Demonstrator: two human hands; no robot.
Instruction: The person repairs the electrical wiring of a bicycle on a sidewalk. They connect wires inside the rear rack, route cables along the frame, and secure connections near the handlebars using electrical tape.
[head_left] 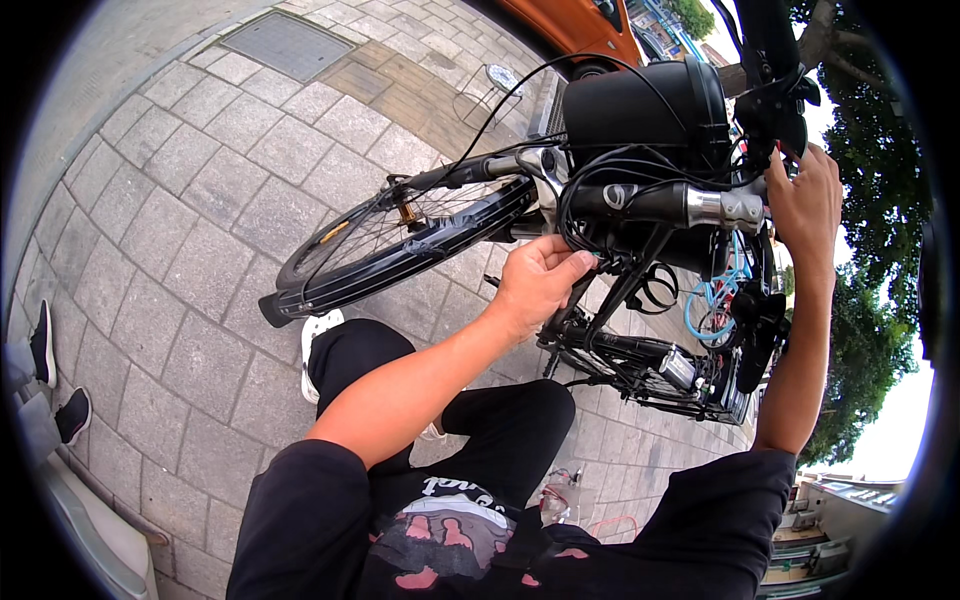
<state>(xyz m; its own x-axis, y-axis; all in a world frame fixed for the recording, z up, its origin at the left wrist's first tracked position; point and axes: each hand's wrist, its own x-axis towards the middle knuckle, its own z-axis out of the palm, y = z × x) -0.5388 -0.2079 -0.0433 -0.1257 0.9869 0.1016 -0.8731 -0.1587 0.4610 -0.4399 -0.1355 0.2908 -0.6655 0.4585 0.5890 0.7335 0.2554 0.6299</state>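
A black bicycle stands in front of me, its front wheel (410, 240) to the left and its silver-and-black head tube (660, 203) in the middle. Several black cables (575, 195) loop around this tube. At the lower end of the loops my left hand (540, 285) is closed, thumb and fingers pinching at a cable. My right hand (805, 205) is raised at the handlebar, its fingers bent in beside the black brake lever (790, 125). A small red spot shows at those fingertips; what they grip is hidden. A black cylindrical bag (640, 115) sits above the head tube.
Grey paving surrounds the bicycle, with a metal cover (285, 45) at the far left. An orange car (565, 30) stands behind. A light-blue bicycle (715, 300) is beyond the frame. Another person's dark shoes (72, 415) show at left. A clear bag (562, 495) lies near my leg.
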